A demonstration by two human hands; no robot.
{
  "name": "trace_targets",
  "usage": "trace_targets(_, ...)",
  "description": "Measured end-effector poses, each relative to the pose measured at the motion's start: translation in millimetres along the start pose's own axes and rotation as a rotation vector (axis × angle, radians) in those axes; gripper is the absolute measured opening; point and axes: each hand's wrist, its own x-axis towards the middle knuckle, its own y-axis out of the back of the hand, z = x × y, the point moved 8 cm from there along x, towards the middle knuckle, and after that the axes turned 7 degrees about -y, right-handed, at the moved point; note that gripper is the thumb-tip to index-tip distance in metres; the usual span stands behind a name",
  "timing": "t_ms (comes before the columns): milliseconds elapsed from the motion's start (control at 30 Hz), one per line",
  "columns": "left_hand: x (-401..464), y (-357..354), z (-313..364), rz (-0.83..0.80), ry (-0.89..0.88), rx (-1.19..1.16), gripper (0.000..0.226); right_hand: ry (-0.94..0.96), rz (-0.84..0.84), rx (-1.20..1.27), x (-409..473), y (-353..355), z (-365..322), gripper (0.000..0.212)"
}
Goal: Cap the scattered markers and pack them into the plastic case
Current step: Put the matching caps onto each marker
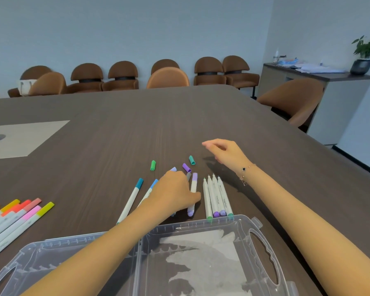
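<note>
My left hand [175,192] rests palm down on the table, its thumb across a lilac-capped marker [194,183] and its fingertips hidden. Just right of it lie several uncapped white markers [216,196] side by side, tips pointing away. Loose caps sit beyond them: green [153,165], purple [186,167], teal [192,160] and a pale lilac one [174,168] at my knuckles. My right hand [224,152] hovers past the caps, fingers loose and empty. A teal-capped marker [130,200] and a blue-capped one [153,184] lie left of my left hand. The clear plastic case [201,225] lies open in front of me.
A bunch of capped markers in orange, pink and yellow [17,212] lies at the left edge. A pale cable panel [24,137] is set into the dark wooden table. Brown chairs [122,76] line the far side, and a sideboard with a plant [329,82] stands at the right.
</note>
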Motion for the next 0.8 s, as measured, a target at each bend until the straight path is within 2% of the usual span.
trace_targets(167,0,5,1,0.1,0.004,-0.006,0.048,-0.012,0.026,-0.116,7,9,21,0.023)
trace_targets(267,3,-9,12,-0.052,-0.022,-0.054,0.051,0.017,-0.027,-0.204,11,2,20,0.023)
trace_targets(333,7,-17,18,-0.122,-0.026,-0.071,0.044,0.051,-0.081,-0.272,16,-4,15,0.023)
trace_targets(433,15,-19,22,-0.148,-0.016,-0.084,0.027,0.089,-0.194,-0.352,27,-14,1,0.023)
trace_targets(667,28,-18,18,-0.195,0.0,-0.061,0.042,0.114,-0.312,-0.38,49,-25,-8,0.022)
trace_targets(800,28,-18,17,-0.211,0.02,-0.087,0.043,0.186,-0.456,-0.385,49,-48,-15,0.023)
